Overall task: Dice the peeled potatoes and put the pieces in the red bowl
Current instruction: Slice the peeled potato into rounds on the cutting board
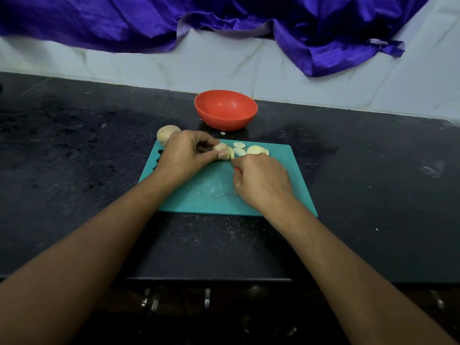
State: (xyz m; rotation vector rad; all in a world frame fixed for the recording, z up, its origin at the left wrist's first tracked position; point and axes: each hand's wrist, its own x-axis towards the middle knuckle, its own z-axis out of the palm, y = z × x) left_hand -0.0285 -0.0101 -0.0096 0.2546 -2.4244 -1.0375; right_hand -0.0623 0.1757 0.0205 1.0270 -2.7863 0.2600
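I am pinning the potato stub (220,147) on the teal board (211,192) with my curled left hand (185,151), right hand (262,180) wrapped round the red-handled knife (237,169), tucking fingertips back and aiming for even cuts, while the red bowl (226,109) is sitting empty just beyond the board.

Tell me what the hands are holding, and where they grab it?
The left-hand grip pinches the potato at its uncut end. The right-hand grip holds a red-handled knife by the handle; its blade is hidden.
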